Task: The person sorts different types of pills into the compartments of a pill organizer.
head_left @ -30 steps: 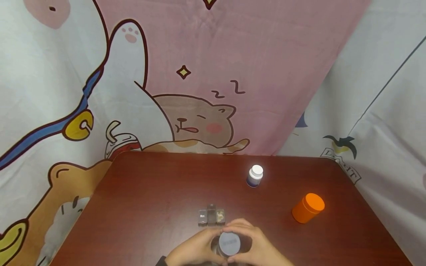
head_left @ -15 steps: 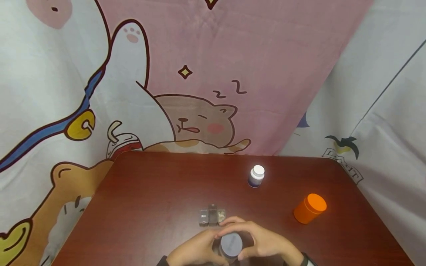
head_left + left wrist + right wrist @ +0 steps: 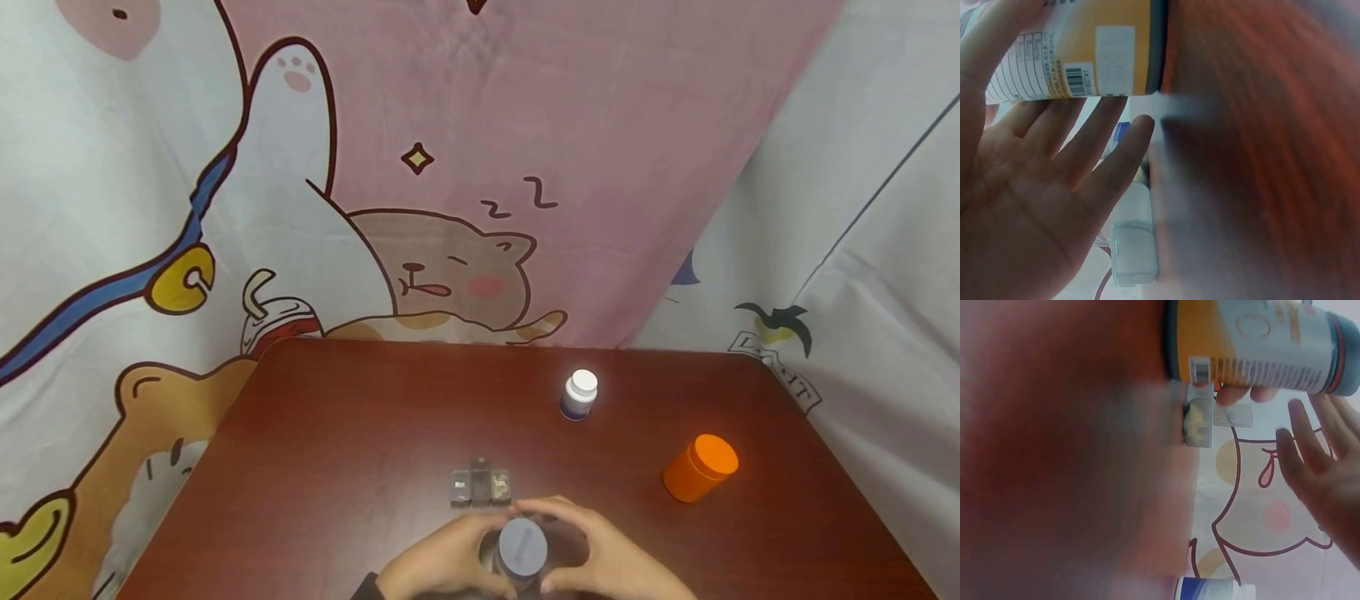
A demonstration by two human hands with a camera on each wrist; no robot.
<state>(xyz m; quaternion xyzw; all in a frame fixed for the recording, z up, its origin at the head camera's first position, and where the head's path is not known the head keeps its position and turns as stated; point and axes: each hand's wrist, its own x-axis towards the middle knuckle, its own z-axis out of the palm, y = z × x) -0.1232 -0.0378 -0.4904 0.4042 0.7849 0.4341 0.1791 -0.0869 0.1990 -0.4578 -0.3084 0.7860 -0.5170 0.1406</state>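
A pill bottle [image 3: 522, 546] with a grey cap and an orange-and-white label stands upright near the table's front edge. My left hand [image 3: 448, 557] holds it from the left, the thumb across its label and the fingers behind it in the left wrist view. Around the cap's right side, my right hand [image 3: 600, 554] forms a loose arc; its fingers look extended near the cap [image 3: 1342, 356] in the right wrist view, and contact is hard to tell. Just beyond the hands sits a small clear pill organizer [image 3: 480, 485], with pale contents in its right compartment [image 3: 1197, 423].
Farther back on the brown table [image 3: 360, 417] stands a white bottle [image 3: 579, 394] with a blue lower label. An orange jar [image 3: 700, 468] is at the right. A cartoon-printed cloth [image 3: 450, 125] hangs behind the table's far edge.
My right hand's fingers have drawn back to the right, from across the cap to beside it. My left hand keeps its hold on the bottle. The view has shifted slightly.
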